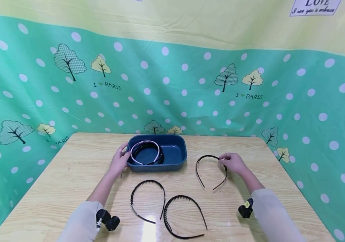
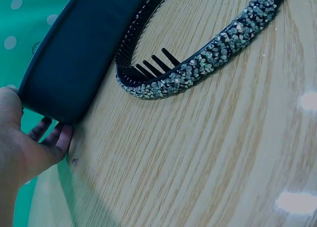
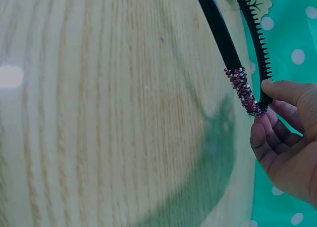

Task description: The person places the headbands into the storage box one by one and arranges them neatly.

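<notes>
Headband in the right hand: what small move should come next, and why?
Probably carry the red-beaded black headband left into the blue bin: the right hand pinches it, the left hand grips the bin, and a lilac headband already lies inside.

The left hand (image 1: 119,162) gripped the left end of a dark-blue bin (image 1: 157,167), lilac and black headbands (image 1: 146,141) stacked inside; to its right, the right hand (image 1: 232,162) pinched a black toothed headband (image 3: 241,88), beaded red and silver.

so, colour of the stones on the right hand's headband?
Stones: red and silvery; best in right wrist view.
</notes>
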The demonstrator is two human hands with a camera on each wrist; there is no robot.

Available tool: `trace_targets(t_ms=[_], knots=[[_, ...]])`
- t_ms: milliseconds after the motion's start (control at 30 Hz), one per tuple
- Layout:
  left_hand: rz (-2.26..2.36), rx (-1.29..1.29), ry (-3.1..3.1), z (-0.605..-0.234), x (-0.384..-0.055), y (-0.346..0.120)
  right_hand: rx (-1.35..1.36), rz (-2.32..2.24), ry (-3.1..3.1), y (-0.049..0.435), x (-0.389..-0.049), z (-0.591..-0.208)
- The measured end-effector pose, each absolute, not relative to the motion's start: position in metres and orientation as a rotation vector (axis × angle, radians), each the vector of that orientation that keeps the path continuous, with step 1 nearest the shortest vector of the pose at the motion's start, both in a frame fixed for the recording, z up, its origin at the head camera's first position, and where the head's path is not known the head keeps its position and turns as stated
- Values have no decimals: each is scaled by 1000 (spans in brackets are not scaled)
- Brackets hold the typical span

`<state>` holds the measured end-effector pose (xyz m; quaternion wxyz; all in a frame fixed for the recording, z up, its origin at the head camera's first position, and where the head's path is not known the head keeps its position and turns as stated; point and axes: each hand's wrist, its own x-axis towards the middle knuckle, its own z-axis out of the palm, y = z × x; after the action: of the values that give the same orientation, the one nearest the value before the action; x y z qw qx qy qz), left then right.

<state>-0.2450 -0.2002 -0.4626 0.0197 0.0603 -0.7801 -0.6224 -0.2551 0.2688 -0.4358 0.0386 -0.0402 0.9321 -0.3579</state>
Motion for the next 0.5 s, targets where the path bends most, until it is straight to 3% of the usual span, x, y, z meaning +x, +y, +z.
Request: trace_targets(t_ms=[500], knots=[[-1921,183,-2423,-461,-244,-200,-38,-1202,2798,268,-257,-423]])
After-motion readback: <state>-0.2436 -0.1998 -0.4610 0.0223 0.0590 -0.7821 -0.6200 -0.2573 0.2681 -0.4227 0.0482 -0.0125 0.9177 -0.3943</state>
